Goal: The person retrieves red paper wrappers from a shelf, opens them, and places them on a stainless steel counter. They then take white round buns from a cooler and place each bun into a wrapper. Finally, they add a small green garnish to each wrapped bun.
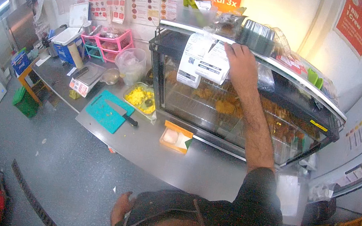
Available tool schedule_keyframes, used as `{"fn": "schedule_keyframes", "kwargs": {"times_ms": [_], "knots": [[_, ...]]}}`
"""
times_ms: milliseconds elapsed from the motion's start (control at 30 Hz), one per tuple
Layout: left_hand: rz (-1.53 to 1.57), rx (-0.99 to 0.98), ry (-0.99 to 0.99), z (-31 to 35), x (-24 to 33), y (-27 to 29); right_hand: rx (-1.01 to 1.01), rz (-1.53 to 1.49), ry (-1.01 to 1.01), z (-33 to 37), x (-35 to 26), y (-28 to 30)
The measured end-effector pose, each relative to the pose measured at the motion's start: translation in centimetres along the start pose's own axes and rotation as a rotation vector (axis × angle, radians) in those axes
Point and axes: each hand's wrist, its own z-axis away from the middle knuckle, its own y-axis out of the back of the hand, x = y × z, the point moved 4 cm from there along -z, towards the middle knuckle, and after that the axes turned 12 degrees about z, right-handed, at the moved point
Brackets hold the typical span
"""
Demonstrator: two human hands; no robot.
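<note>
My right hand reaches up to the top front edge of a glass food warmer case. Its fingers are closed at the upper edge of a printed paper slip, which hangs in front of the glass. A second, longer slip hangs just left of it. Behind the glass, browned fried food lies on wire racks. Low beside my body hangs my left hand, holding nothing, its fingers loosely bent and slightly apart. On the steel counter below the case sits an open orange carton with something pale inside.
A knife lies on a teal cutting board, near a tray of yellow pieces. Farther left are a scale, a clear tub and a pink drawer rack. Black plastic containers stand atop the case.
</note>
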Motion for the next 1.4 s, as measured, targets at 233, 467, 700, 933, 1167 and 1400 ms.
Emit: {"fn": "schedule_keyframes", "kwargs": {"times_ms": [233,467,700,933,1167,1400], "knots": [[-0.152,0.022,-0.069,0.3,-0.9,-0.6,-0.039,0.003,-0.059,1.1,0.2,1.0],[-0.139,0.03,-0.083,1.8,0.9,-0.9,0.008,0.063,-0.069,2.0,0.6,1.1],[-0.116,0.0,-0.004,1.0,-1.7,-1.7,-0.007,-0.025,-0.09,2.1,1.2,1.3],[-0.054,0.011,0.004,0.5,-3.6,-3.1,0.064,-0.146,-0.182,2.8,1.9,4.0],[-0.23,-0.05,0.055,1.8,-2.4,-3.1,0.373,-0.295,-0.265,6.8,1.7,8.5],[-0.121,-0.004,0.172,4.4,-4.7,-3.9,0.589,-0.763,-0.152,12.6,-6.1,6.2]]}}
